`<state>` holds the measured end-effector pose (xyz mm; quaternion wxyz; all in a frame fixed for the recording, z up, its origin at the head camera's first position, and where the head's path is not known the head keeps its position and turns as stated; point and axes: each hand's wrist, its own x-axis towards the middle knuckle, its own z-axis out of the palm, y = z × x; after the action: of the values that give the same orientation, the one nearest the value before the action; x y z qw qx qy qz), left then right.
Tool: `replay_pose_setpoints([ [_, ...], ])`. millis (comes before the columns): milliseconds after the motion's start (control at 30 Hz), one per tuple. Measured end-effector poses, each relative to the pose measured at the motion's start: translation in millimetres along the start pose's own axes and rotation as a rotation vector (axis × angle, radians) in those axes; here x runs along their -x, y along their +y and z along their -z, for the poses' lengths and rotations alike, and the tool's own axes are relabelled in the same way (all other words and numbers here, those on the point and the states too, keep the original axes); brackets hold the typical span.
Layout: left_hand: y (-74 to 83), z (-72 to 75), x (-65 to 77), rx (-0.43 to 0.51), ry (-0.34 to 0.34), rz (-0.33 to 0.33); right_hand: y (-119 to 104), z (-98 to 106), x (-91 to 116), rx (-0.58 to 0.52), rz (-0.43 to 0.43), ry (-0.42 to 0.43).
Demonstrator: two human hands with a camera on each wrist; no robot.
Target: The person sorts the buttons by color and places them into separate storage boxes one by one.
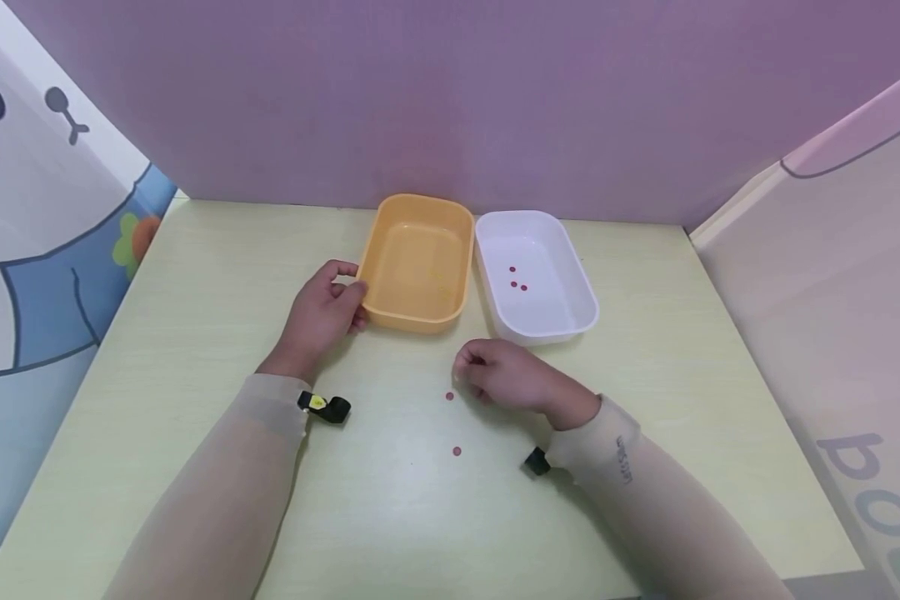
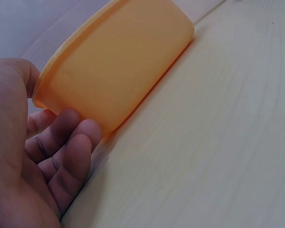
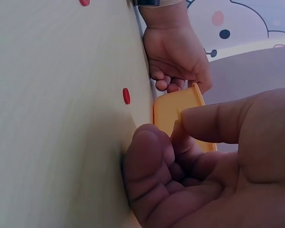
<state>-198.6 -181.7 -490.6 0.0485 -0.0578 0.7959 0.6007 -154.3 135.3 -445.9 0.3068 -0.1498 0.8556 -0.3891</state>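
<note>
My left hand point(image 1: 322, 308) holds the near left corner of an orange plastic box point(image 1: 416, 323), thumb at the rim and several fingers curled against the outer wall in the left wrist view. A few faint yellow bits point(image 1: 446, 292) lie on its floor. In front of the boxes, my right hand point(image 1: 506, 375) is low over the table, thumb and index fingertips together on a small yellow disc point(image 3: 178, 115), mostly hidden by the fingers. One red disc point(image 1: 450, 396) lies just beside this hand; another red disc point(image 1: 457, 451) lies closer to me.
Right of the orange box stands a white plastic box point(image 1: 547, 325) with three red discs point(image 1: 513, 284) inside. Both stand near the purple wall point(image 1: 435, 100) at the back of the pale table point(image 1: 375, 517). Printed panels flank the table on either side.
</note>
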Motion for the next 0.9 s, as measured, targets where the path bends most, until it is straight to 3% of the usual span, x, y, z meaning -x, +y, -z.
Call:
replay_pose_setpoints([
  [500,-3.0,-0.6,-3.6,0.02,-0.001,0.007,1.5,2.1,0.8,-0.241,0.006,-0.087],
  [900,-0.3,-1.1,-2.9,0.009,0.001,0.029,-15.1,11.5,10.3,-0.246,0.024,-0.129],
])
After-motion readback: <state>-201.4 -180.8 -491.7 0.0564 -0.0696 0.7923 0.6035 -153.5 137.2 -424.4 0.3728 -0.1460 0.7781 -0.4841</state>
